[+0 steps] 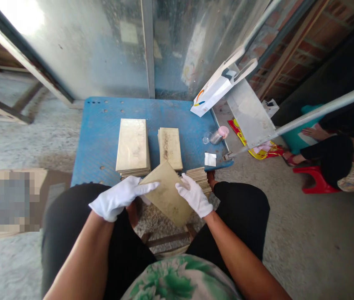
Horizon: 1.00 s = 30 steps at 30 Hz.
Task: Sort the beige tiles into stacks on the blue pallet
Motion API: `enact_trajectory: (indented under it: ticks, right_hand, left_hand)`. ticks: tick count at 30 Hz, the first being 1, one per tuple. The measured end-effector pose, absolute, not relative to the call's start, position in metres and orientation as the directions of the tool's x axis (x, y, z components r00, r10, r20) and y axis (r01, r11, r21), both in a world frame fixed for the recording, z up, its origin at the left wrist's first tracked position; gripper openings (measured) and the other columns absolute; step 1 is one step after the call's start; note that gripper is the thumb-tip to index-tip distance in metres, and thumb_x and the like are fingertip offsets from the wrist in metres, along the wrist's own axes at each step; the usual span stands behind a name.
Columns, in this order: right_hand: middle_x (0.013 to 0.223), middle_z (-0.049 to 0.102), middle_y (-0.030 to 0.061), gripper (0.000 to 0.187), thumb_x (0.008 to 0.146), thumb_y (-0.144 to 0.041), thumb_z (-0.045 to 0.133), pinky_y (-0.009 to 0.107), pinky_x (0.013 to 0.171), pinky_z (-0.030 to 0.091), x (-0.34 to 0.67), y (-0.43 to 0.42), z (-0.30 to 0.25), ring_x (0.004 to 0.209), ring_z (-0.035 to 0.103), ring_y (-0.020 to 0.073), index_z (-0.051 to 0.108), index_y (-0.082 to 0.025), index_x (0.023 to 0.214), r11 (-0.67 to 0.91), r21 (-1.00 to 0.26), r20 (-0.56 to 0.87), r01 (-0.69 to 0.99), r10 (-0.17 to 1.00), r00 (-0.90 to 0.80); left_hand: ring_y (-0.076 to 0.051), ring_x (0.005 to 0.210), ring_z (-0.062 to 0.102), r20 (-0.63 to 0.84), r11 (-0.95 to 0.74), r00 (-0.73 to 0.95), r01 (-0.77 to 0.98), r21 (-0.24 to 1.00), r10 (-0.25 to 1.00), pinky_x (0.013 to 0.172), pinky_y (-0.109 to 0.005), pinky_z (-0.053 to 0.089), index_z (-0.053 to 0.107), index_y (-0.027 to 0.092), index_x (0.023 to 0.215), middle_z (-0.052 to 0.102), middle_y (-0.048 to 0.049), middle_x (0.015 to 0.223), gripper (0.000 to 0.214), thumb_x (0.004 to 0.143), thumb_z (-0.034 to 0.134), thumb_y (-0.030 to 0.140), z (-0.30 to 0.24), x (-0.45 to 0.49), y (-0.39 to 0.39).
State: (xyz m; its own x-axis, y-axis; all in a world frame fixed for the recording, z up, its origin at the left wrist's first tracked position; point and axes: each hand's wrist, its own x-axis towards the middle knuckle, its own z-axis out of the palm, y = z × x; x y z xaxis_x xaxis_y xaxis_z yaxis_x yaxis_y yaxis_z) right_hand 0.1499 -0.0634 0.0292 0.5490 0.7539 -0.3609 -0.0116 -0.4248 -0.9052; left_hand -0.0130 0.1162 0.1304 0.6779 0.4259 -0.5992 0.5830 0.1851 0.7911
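Note:
Between my two white-gloved hands, over my lap, a thin yellowish rectangular sheet (pixel 169 196) is held at a slant, with dark smudges near its lower corner. My left hand (pixel 123 196) grips its left corner, thumb lying on the upper face. On the opposite edge my right hand (pixel 194 195) is closed, fingertips at the rim. Beyond the sheet, a tall stack of similar sheets (pixel 132 143) stands on the blue table (pixel 98 125). Right of it is a smaller stack (pixel 170 143) with a brown stain on top. More sheets (pixel 199 177) lie fanned beside my right hand, partly hidden.
A metal flask with a pink lid (pixel 219 134), a white scrap (pixel 210 159) and a white paper bag (pixel 213 93) are at the table's right. A glass partition (pixel 102 50) rises behind. Another person (pixel 348 154) sits far right by a red stool (pixel 316 181).

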Motion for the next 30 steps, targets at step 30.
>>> enact_trajectory:
  ticks: [30]
  right_hand:
    - [0.145, 0.045, 0.019, 0.114, 0.06, -0.065, 0.074, 0.038, 0.11, 0.039, 0.122, -0.036, 0.049, 0.134, 0.044, 0.032, 0.028, -0.011, 0.149, -0.78, -0.549, -0.407, 0.298, 0.562, 0.72]
  left_hand:
    - [-0.018, 0.074, 0.066, -0.599, 0.553, 0.648, 0.313, 0.772, 0.47, 0.078, -0.031, 0.052, 0.07, 0.01, 0.086, 0.072, -0.009, 0.081, 0.056, 0.072, 0.067, 0.064, 0.096, 0.021, 0.109]
